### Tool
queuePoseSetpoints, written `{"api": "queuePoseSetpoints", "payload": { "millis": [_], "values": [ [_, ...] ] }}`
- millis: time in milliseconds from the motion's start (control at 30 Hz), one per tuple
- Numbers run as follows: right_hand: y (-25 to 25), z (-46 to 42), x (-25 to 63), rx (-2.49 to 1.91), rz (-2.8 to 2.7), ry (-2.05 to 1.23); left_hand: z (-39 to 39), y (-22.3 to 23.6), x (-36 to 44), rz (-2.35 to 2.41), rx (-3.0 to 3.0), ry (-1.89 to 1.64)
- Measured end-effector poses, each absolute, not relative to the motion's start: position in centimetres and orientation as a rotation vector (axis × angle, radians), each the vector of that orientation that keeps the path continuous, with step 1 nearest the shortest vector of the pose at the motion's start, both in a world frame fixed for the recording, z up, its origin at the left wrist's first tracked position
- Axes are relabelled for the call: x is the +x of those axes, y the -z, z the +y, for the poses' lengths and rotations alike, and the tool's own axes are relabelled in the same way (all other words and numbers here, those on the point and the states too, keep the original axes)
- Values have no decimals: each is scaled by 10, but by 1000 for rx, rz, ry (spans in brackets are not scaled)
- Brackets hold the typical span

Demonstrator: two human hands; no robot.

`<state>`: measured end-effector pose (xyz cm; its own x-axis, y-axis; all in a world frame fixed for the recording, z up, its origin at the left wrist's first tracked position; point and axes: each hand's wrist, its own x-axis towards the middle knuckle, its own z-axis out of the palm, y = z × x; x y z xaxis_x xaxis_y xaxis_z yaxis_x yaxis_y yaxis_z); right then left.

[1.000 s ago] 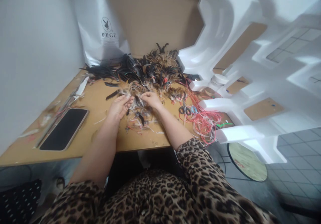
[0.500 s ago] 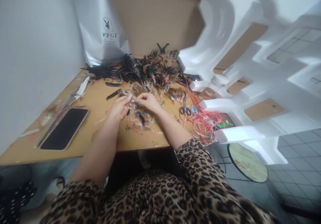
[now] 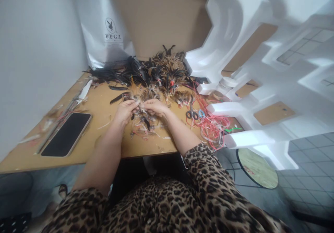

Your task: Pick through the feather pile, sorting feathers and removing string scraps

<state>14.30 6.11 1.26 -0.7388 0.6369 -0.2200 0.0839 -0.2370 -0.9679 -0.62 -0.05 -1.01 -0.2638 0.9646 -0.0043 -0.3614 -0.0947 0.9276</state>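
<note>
My left hand (image 3: pixel 124 110) and my right hand (image 3: pixel 155 107) meet fingertip to fingertip over the middle of the wooden table (image 3: pixel 104 141). Both pinch a small tuft of orange-brown feathers (image 3: pixel 135 93) that sticks up between them. Right behind the hands lies a big pile of black and brown feathers (image 3: pixel 153 73). Under and in front of the hands lie feather scraps and bits of thread (image 3: pixel 144 125).
A black phone (image 3: pixel 67 134) lies face up at the left. Scissors (image 3: pixel 194 114) and a tangle of red and white strings (image 3: pixel 212 127) sit right of my hands. A white PPGZ bag (image 3: pixel 105 27) leans at the back; white foam packing (image 3: pixel 261 69) crowds the right side.
My two hands have closed together and lifted a small tuft of feathers upright between their fingertips; before, they were spread a little apart over the scraps.
</note>
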Motion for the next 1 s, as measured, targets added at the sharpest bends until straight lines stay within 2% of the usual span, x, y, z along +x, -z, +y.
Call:
{"api": "queuePoseSetpoints", "payload": {
  "millis": [200, 333, 767, 1000],
  "values": [
    [-7, 66, 140, -796, -1365, -2083, -1, 9, -6, 1057, 742, -1633],
    [-3, 69, 137, -765, -1280, -2001, -2, 10, -6, 1058, 694, -1577],
    [-5, 59, 131, -827, -1452, -1565, -2, 11, -1, 1083, 671, -1505],
    [-4, 58, 130, -836, -1482, -1558, -2, 12, -1, 1109, 732, -1490]
  ]
}}
